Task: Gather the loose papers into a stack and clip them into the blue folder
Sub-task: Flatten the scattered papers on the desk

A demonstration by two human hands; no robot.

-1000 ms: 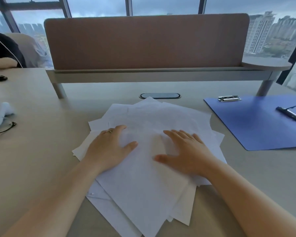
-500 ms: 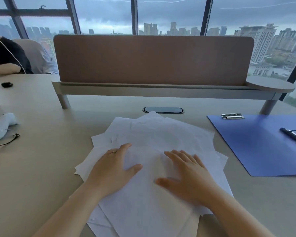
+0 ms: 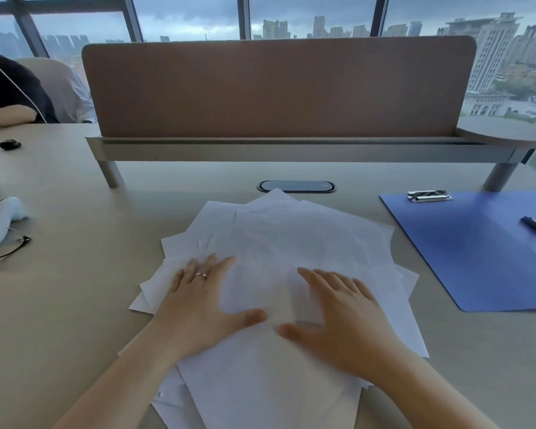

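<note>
At lower centre of the frame, both hands lie flat with fingers spread, the left hand point(image 3: 198, 308) and right hand point(image 3: 344, 317) pressing on thin white loose papers point(image 3: 307, 243) fanned unevenly across the smooth beige surface point(image 3: 75, 305). Farther, at right, the matte blue folder point(image 3: 477, 252) lies open, its metal clip point(image 3: 429, 196) at the far edge.

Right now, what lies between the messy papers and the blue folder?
Nothing: the head view shows only a bare strip of table between the papers and blue folder.
</note>
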